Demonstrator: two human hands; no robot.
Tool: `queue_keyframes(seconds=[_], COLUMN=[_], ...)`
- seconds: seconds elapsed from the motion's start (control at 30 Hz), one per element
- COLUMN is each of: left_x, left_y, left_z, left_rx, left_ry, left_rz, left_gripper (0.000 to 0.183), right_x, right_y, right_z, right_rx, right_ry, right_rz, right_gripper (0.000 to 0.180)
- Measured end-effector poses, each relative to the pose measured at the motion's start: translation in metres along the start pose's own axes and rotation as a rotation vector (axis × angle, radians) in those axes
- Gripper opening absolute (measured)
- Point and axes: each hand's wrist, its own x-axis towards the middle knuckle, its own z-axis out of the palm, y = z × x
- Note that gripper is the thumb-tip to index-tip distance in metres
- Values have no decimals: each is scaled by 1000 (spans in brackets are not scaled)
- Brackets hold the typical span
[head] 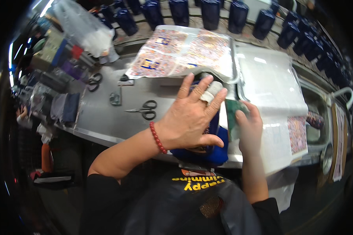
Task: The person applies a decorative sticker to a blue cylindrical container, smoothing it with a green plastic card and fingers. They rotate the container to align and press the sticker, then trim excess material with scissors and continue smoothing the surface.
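My left hand [192, 117], with a red bead bracelet at its wrist and a pale wrap on one finger, lies spread over a dark blue object [214, 124], mostly hidden beneath it. Just right of that object, my right hand [248, 126], partly blurred, grips a flat green piece [233, 117] between thumb and fingers. A bright blue cloth [219, 155] lies under the dark blue object. Beyond my hands are printed sheets with a colourful speckled pattern [182, 50]. Black-handled scissors [147, 110] rest on the metal table left of my left hand.
Dark blue glossy bottle-like containers [210, 14] stand in a curved row behind the metal table [103, 117]. White sheets [267, 79] cover the right side, near a metal basin [314, 141]. More scissors [95, 82], folded grey cloths [65, 108] and a plastic bag [88, 29] are at left.
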Motion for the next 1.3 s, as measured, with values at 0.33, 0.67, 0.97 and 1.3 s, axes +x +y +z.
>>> queue_keyframes(seconds=[0.33, 0.67, 0.97, 1.3], left_x=[-65, -100, -98, -101], left_y=[37, 53, 58, 57], left_z=[28, 56, 68, 77], left_rx=[-305, -368, -380, -395], left_ry=[293, 473, 480, 478], left_rz=[-112, -398, -470, -481], left_gripper=[94, 76, 74, 74], right_x=[-33, 84, 97, 73], right_y=[-18, -74, -72, -66], right_z=[-148, -369, -392, -398], right_rx=[-502, -1030, -967, -1495], right_ry=[197, 229, 39, 89], right_rz=[-391, 500, 328, -391], right_gripper=[30, 52, 35, 22])
